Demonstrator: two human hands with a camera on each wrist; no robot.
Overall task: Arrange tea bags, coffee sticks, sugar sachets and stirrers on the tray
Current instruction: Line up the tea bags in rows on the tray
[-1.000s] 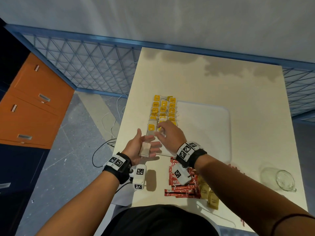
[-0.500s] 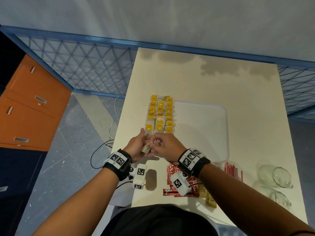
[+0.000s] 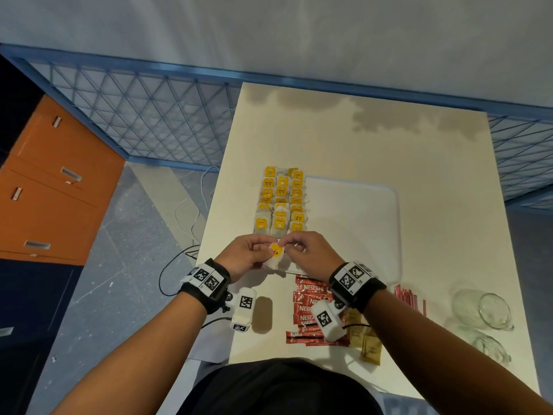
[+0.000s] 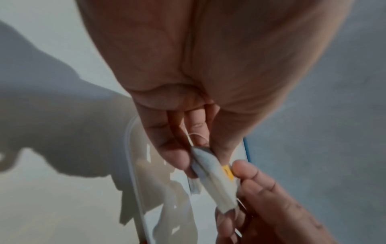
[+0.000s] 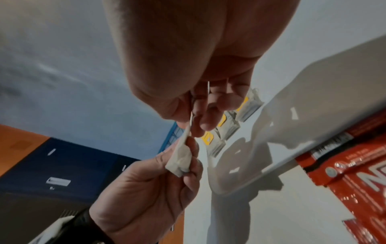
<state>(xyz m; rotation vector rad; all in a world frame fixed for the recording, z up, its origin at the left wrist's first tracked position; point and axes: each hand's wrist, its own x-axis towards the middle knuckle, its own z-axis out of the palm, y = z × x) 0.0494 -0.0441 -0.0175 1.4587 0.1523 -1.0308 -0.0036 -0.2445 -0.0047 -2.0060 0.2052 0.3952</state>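
Both hands meet just above the near left corner of the white tray [image 3: 368, 205]. My left hand [image 3: 244, 256] pinches a white tea bag [image 3: 274, 256] with a yellow tag between thumb and fingers; the tea bag [image 4: 215, 180] and tea bag [image 5: 180, 158] show in both wrist views. My right hand [image 3: 302, 250] pinches the top of the same bag, by its tag and string. Several tea bags [image 3: 281, 202] with yellow tags lie in three rows along the tray's left side.
Red coffee sticks [image 3: 311, 313] lie on the table [image 3: 329, 130] under my right wrist, tan sugar sachets [image 3: 369, 345] beside them, red stirrers [image 3: 408, 298] further right. Two glass mugs [image 3: 481, 310] stand at the right edge. An orange cabinet [image 3: 45, 187] is on the left.
My right hand came back from the tea bag rows to my left hand. The bag that lay on my open left palm is now pinched by both hands, yellow tag up.
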